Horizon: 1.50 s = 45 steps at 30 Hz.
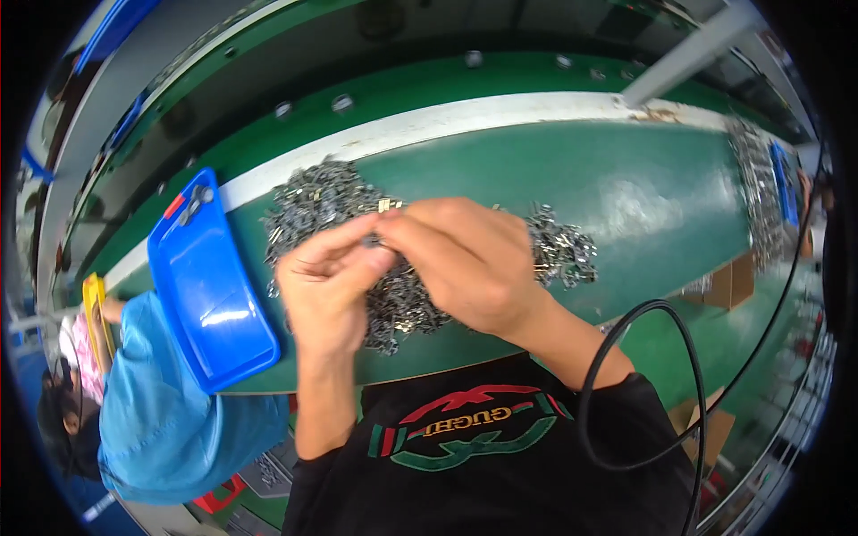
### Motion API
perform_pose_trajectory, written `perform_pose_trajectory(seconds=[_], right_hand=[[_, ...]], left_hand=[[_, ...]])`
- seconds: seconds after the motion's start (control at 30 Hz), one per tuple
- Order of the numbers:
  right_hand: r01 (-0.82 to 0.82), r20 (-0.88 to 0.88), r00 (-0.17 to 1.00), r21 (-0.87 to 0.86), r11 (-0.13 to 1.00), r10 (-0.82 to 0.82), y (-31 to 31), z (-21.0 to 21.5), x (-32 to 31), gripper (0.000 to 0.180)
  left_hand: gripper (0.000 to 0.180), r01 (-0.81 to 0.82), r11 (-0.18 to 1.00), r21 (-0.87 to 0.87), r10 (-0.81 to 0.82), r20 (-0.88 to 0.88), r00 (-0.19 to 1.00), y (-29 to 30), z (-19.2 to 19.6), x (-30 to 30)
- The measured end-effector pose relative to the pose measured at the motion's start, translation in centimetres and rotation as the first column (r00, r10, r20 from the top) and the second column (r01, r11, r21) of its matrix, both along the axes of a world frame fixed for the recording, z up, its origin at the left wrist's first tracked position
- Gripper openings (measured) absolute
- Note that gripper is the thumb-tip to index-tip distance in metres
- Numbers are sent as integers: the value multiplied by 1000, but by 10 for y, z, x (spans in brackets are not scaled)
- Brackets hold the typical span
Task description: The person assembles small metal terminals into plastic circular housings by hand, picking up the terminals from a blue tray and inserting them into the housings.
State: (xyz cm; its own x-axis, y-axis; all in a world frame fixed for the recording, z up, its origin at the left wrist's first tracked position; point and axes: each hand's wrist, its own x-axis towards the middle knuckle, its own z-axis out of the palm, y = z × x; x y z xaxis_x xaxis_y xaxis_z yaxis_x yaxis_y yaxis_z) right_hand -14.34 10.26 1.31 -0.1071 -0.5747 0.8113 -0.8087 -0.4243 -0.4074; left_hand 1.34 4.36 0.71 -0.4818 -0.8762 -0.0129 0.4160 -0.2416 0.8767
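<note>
Over a heap of small grey and brass-coloured metal parts, both my hands meet, fingertips pinched together. A small dark part shows between the fingertips; its exact kind is too small to make out. My left hand has its thumb and index finger closed at this part. From the right, my right hand reaches in with closed fingers at the same spot. A small gold-coloured piece is visible just beyond the fingertips; whether it is held or lies on the heap I cannot tell.
The heap lies on a green table. On the left stands a blue tray with a few parts at its far end. Beside it is a person in a blue garment. A black cable loops near my right arm. Beyond runs a green conveyor.
</note>
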Motion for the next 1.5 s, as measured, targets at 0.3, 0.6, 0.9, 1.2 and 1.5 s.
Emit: perform_pose_trajectory(seconds=[0.3, 0.6, 0.9, 1.2, 1.5], right_hand=[[351, -192, 931, 699, 623, -310, 65, -12, -112, 19], [42, 67, 979, 861, 507, -195, 82, -41, -131, 16], [174, 4, 959, 778, 604, -282, 81, -53, -127, 15], [-257, 811, 525, 441, 860, -259, 88, -40, -139, 19], [-303, 990, 71, -96, 948, 123, 64, -31, -108, 12]], left_hand=[[23, 342, 791, -507, 181, 728, 661, -142, 8, -105], [27, 416, 743, -524, 288, 811, 509, -219, -67, -191], [50, 718, 260, -646, 427, 744, 515, -170, -52, -274], [34, 601, 451, -660, 49, 691, 722, -119, -30, -255], [36, 598, 743, -301, -284, 667, 689, -50, 24, -118]])
